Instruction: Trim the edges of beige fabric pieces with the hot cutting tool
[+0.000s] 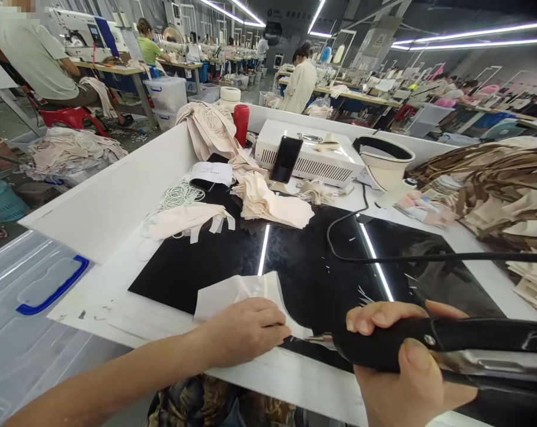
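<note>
A cream fabric piece (237, 293) with a curved right edge lies on the glossy black board (304, 255) close to my body. My left hand (246, 332) is closed on its near edge, fingers bent and pressed together at the corner. In my right hand (402, 362) is a black handheld tool (384, 344) with a narrow metal tip, gripped around its thick body. That tip points left, close to my left fingertips, at the edge of the fabric. Whether it touches the cloth I cannot tell. Thin pale slivers lie on the board beyond my right hand.
Stacked cream fabric pieces (272, 201), a phone (286, 159), a white vented box (306, 151) and a red bottle (240, 124) stand at the back. A black cable (339, 231) crosses the board. Brown strips (464, 172) pile up right. A low white wall (117, 201) borders the left.
</note>
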Demonstrator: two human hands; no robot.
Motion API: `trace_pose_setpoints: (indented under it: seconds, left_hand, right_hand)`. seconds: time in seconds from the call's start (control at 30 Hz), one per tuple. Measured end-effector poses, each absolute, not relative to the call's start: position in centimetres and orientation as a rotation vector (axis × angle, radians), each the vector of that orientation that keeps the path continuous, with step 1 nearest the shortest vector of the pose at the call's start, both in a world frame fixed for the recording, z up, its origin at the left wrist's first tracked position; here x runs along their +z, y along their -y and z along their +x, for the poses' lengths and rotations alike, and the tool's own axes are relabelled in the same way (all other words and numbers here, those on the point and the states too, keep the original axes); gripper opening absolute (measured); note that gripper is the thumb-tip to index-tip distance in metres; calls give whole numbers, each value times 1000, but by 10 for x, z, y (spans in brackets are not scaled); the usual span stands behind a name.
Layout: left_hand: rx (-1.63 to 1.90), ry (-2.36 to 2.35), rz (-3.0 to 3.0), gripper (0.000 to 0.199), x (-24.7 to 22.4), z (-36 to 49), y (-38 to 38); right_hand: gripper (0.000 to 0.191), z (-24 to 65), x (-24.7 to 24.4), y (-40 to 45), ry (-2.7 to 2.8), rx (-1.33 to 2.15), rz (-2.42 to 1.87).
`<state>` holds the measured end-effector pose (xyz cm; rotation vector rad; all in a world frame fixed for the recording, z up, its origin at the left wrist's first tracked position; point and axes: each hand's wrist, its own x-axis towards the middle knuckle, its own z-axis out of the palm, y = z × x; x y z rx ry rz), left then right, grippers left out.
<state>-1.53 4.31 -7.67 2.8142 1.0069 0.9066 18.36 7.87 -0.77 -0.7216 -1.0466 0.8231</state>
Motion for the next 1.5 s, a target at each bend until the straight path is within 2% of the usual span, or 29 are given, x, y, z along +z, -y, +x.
trace_pose_setpoints:
  seconds: [0.53, 0.73, 0.87, 0.93, 1.1, 1.27, 1.5]
  left_hand:
    - [804, -978, 2924, 11, -68, -7, -24]
    - [711, -741, 2834, 38, -60, -7, -7]
    - [553, -680, 2789, 13, -48, -14, -7]
    - [580, -674, 2756, 9, -44, -20, -13]
    - [720, -845, 2747, 18, -46, -40, -45]
    - [544, -1124, 2768, 19, -53, -55, -68]
    - [312, -1282, 2668, 19, -43, -41, -41]
  right_hand:
    - [42, 184, -11, -84, 1052, 832, -647]
    - [40, 184, -11, -88, 1076, 857, -615]
    - [39, 184, -15, -97, 1081, 853, -594]
    - [39, 185, -18, -103, 1091, 867, -598]
    - [38, 185, -23, -115, 1105, 864, -606]
    - [36, 184, -23, -126, 1115, 862, -578]
    - [38, 179, -23, -139, 1121, 889, -552]
